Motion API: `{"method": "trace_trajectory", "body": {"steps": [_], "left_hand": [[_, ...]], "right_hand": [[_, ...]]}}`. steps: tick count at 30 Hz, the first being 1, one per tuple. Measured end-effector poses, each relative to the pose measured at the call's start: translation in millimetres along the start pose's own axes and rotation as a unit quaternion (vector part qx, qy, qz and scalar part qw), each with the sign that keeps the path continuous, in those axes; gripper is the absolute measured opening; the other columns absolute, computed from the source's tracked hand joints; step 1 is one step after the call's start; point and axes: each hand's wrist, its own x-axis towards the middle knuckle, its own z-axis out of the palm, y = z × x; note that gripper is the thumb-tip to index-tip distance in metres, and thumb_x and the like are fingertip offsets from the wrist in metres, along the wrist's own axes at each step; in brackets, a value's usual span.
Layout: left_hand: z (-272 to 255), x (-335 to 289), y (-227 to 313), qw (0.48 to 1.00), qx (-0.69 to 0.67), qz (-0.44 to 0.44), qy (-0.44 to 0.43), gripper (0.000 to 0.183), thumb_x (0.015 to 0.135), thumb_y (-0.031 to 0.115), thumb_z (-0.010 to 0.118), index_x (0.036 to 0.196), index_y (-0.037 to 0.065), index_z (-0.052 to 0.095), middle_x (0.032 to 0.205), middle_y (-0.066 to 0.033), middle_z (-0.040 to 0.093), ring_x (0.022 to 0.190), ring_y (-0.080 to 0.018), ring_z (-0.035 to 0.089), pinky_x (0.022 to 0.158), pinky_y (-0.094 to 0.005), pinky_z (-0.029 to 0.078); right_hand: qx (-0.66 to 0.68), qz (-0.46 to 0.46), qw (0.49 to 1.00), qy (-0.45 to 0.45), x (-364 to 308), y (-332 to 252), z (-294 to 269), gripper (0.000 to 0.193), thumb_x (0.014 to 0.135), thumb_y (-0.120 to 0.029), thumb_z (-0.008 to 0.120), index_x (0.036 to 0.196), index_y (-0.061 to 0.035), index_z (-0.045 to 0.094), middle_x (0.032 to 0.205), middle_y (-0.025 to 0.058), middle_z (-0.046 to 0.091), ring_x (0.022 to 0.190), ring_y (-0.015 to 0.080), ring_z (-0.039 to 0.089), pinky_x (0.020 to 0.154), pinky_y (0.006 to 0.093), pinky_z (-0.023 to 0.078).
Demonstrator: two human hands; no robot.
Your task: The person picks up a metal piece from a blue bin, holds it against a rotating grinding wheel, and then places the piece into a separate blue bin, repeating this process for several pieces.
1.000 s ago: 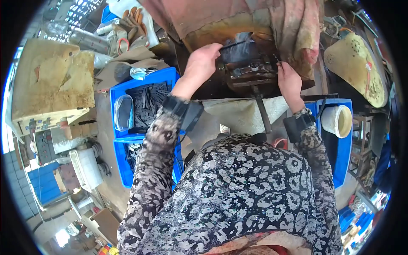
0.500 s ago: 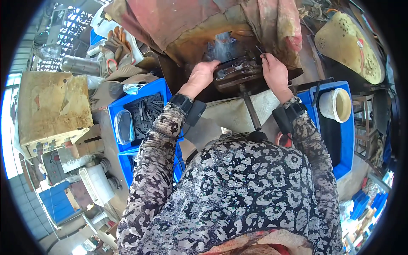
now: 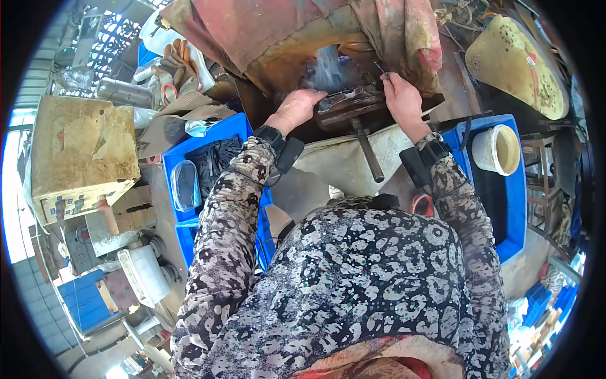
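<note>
My left hand is closed, its fingertips pinching the left end of a thin dark strip that lies along the back edge of a wet metal fixture. At the fixture's right side, my right hand pinches another slim dark strip, whose tip points up and away. Behind the fixture, a pale blurred spray comes down under a stained cloth cover. A metal bar handle sticks out of the fixture toward me.
On the left, a blue bin holds many dark flat pieces and a clear oval container. A second blue bin stands on the right with a white bucket. Gloves lie at the far left, beyond a stained box.
My right hand has shifted slightly left and nearer the fixture's end, still pinching its strip. The left hand stays almost in place. The bar handle appears a little farther left.
</note>
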Motion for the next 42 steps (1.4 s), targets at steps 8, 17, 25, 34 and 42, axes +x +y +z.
{"method": "trace_trajectory", "body": {"steps": [8,17,25,34,42], "left_hand": [[-20,-29,17,0.994,-0.045,-0.094,0.016,0.034,0.080,0.002,0.054,0.111,0.009,0.063,0.099,-0.0171,0.065,0.093,-0.0348,0.061,0.080,-0.0419,0.051],[-31,-58,45,0.954,-0.094,-0.210,0.192,0.032,0.082,-0.002,0.057,0.113,0.007,0.061,0.096,-0.0142,0.064,0.090,-0.0299,0.063,0.077,-0.0352,0.052],[-45,-112,72,0.938,-0.031,-0.167,0.303,0.037,0.073,-0.004,0.058,0.107,0.008,0.064,0.101,-0.0109,0.063,0.092,-0.0317,0.060,0.078,-0.0404,0.050],[-15,-195,75,0.887,0.000,-0.293,0.357,0.036,0.068,-0.006,0.058,0.101,0.007,0.065,0.100,-0.0087,0.063,0.090,-0.0308,0.060,0.078,-0.0405,0.050],[24,-274,53,0.795,0.065,-0.506,0.327,0.017,0.076,0.002,0.059,0.090,0.009,0.068,0.088,-0.0103,0.064,0.085,-0.0328,0.059,0.074,-0.0418,0.048]], "right_hand": [[0.154,-0.031,0.952,-0.263,-73,-54,-88,0.031,0.079,-0.017,0.072,0.106,-0.0041,0.064,0.075,0.0095,0.063,0.060,0.0146,0.057,0.058,0.0276,0.046],[0.173,-0.251,0.922,-0.238,-116,-53,-69,0.044,0.069,-0.018,0.079,0.109,-0.0091,0.063,0.071,0.0089,0.061,0.056,0.0288,0.059,0.052,0.0373,0.048],[0.182,-0.227,0.917,-0.272,-56,-62,-74,0.033,0.072,-0.003,0.067,0.106,-0.0050,0.065,0.085,0.0093,0.068,0.068,0.0182,0.066,0.062,0.0296,0.051],[0.177,-0.129,0.973,-0.067,98,-101,-23,0.028,0.093,-0.023,0.059,0.116,-0.0070,0.063,0.106,0.0051,0.065,0.102,0.0119,0.057,0.092,0.0251,0.041],[0.137,-0.127,0.979,-0.082,213,-75,24,0.030,0.091,-0.033,0.061,0.113,-0.0127,0.067,0.099,0.0001,0.066,0.097,0.0080,0.056,0.089,0.0231,0.040]]}}
